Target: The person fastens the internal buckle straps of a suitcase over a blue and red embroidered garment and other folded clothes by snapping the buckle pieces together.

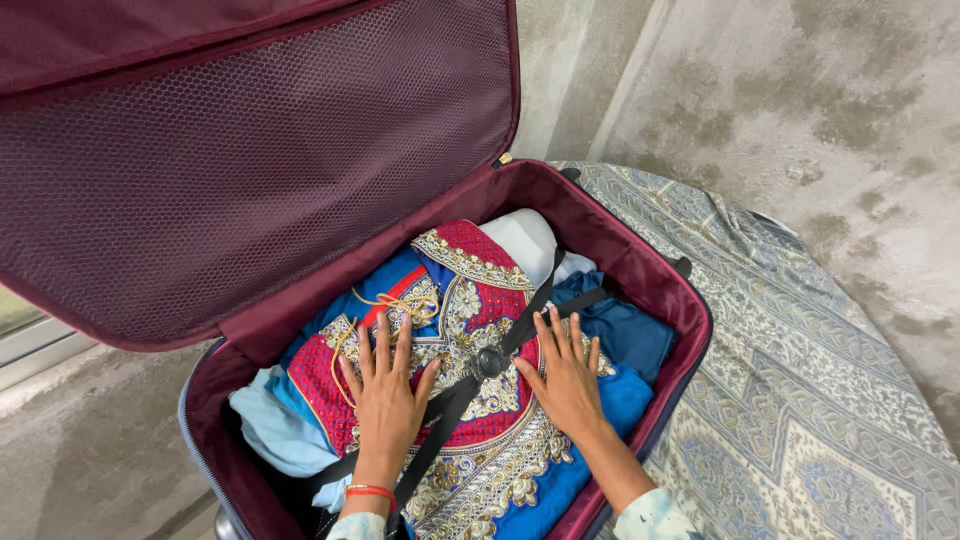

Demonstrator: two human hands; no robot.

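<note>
The embroidered garment [470, 390], red and blue with gold trim, lies uppermost in the open maroon suitcase [640, 275], at the centre of the packed stack. Two black packing straps [535, 300] cross over it and meet at a round black buckle [489, 361] at its middle.

The left hand [385, 395] lies flat at 9 o'clock of the buckle, fingers spread and pointing to 12 o'clock. The right hand [567, 375] lies flat at 3 o'clock of the buckle, also spread. Neither hand grasps anything; both palms press down on the fabric. Judged from this placement, the pressure flattens the stack on either side of the fastening so the straps lie snug.

Around the garment:
- A white folded cloth [530, 240] at 12 o'clock.
- Dark blue clothing [625, 330] at 2 o'clock.
- Pale blue fabric [270, 420] at 8 o'clock.

The lid [250, 170], with a mesh pocket lining, stands raised at 11 o'clock. No labels, signs or packages are visible. The suitcase rests on a patterned blue-grey cloth [800, 400], which extends to 3 o'clock. A stained concrete wall [800, 100] stands beyond.
</note>
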